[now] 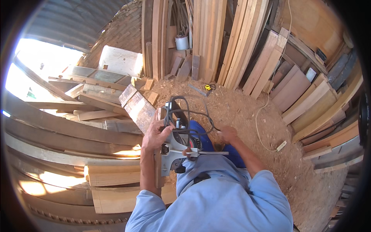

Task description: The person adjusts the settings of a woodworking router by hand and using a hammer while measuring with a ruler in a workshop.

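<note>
A corded power tool [174, 152] with a grey metal body, a black handle and a thin metal rod stands on its side in front of my body; its exact kind I cannot tell. My left hand [154, 136] grips its left edge, thumb toward the tool and the other fingers partly hidden. Against that edge runs a narrow wooden strip [158, 170]. The black power cord [209, 113] loops over the top of the tool and reaches to the right. My right hand [228, 134], slightly blurred, is closed on the cord, apart from the tool.
Stacked planks [77, 133] fill the left side, with a worn board [137, 106] slanting nearby. Upright timber [208, 42] lines the back and right. On the dusty ground lie a yellow tape measure [208, 87], a metal square [198, 90] and a white extension socket [281, 145] with its cable.
</note>
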Tool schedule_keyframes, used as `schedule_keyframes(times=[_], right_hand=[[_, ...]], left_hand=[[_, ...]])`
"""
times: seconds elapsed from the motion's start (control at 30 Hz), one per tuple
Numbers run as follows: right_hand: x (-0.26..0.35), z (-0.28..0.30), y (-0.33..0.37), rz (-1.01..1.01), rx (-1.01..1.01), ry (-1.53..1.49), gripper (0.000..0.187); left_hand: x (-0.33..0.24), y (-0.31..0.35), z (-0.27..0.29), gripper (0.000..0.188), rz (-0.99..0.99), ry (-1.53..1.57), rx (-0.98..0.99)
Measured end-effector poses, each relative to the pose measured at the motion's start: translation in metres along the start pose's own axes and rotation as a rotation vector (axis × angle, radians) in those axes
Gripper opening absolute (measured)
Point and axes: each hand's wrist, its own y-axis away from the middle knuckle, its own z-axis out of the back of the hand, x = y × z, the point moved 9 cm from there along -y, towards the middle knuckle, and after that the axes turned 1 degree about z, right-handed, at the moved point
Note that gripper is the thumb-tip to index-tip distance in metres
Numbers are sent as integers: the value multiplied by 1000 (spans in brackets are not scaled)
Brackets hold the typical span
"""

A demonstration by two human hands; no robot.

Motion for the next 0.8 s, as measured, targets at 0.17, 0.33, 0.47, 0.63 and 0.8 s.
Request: schedule_keyframes(times=[0.17, 0.33, 0.47, 0.63, 0.8], right_hand=[[-190, -14, 59, -500, -96, 86, 24], [-217, -35, 77, -594, 89, 176, 31], [-165, -54, 59, -397, 266, 3, 44], [-50, 48, 6, 44, -160, -375, 42], [76, 154, -16, 269, -138, -694, 30]], left_hand=[[16, -2, -3, 15, 159, 126, 83], [-7, -15, -19, 15, 35, 63, 126], [-3, -18, -31, 15, 71, 78, 217], [-30, -20, -34, 15, -95, 27, 269], [-58, -16, -37, 14, -146, 64, 233]])
